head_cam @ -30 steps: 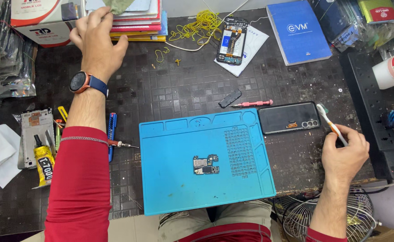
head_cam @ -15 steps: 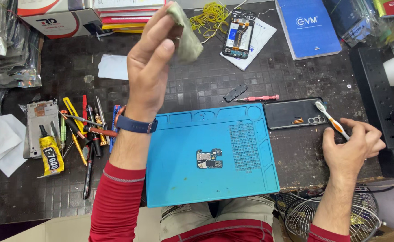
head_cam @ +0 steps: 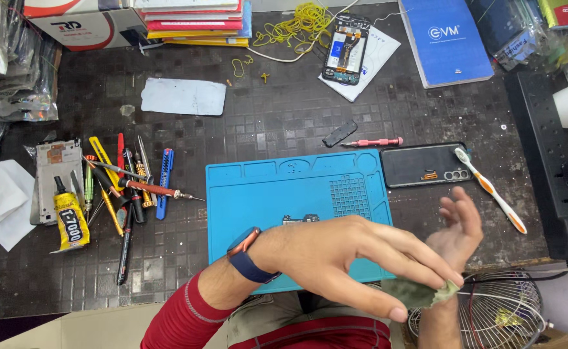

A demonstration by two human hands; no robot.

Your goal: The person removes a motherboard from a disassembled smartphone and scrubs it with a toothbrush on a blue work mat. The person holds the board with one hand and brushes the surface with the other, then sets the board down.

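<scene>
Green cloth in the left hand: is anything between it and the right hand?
Nothing visible. The left hand pinches the green cloth at its fingertips, right against the wrist of the open right hand. The toothbrush lies apart on the table.

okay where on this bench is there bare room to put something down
Free: the dark tabletop between the grey plate and the blue mat, and the mat's left half. Also the strip between the black phone back and the blue booklet. Crowded: the tool pile at left; both hands cover the mat's lower right.

Blue mat [head_cam: 264,194], toothbrush [head_cam: 491,190], scattered screwdrivers [head_cam: 125,187], perhaps a glue tube [head_cam: 69,220].
</scene>
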